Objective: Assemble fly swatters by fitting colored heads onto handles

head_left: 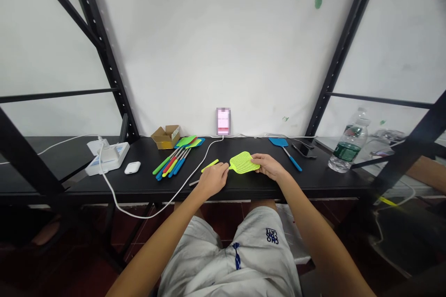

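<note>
A yellow-green fly swatter head [245,163] with a fine mesh is held between my two hands over the front of the black table. My left hand [214,178] is closed round its narrow neck. My right hand [267,167] pinches the opposite edge of the mesh, thumb on top. Beyond my left hand lies a yellow-green handle [210,165]. A thin metal rod [194,183] shows just left of that hand, its other end hidden. To the right rests a blue fly swatter [286,151] with a metal shaft and blue grip.
Several coloured fly swatters [176,160] lie piled at left, near an open cardboard box [166,138]. A white earbud case [133,168], a power strip [108,158] and a white cable [181,199] are further left. A phone [223,121] leans on the wall; water bottles [348,146] stand right.
</note>
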`<state>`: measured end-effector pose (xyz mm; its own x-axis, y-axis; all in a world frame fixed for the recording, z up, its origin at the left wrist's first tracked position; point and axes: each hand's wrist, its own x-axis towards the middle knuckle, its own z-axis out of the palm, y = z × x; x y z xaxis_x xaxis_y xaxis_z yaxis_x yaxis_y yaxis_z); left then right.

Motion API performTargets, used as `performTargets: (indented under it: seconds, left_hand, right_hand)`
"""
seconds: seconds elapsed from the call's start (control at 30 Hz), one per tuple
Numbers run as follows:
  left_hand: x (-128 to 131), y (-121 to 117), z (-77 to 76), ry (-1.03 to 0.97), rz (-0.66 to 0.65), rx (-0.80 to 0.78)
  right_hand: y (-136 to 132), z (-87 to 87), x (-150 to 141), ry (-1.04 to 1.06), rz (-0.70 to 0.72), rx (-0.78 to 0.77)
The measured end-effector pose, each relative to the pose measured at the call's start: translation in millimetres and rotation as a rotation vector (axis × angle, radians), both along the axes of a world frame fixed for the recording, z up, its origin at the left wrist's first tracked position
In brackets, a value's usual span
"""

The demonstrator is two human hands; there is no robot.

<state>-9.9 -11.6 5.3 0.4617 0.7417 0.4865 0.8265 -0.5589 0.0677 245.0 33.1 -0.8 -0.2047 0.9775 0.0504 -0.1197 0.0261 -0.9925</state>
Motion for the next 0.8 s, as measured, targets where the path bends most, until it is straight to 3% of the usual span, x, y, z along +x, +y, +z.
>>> performTargets:
  seconds: [0.2, 0.8]
  left_hand:
    - [0.0, 1.8, -1.6, 0.007, -0.013, -0.003]
    - [-0.7, 1.9, 0.1, -0.04, -0.014, -0.029]
  right_hand:
    - [3.5, -2.6, 1.0, 0.02, 0.023, -0.013]
    - [7.4, -6.1, 0.2, -0.05, -0.083, 0.185]
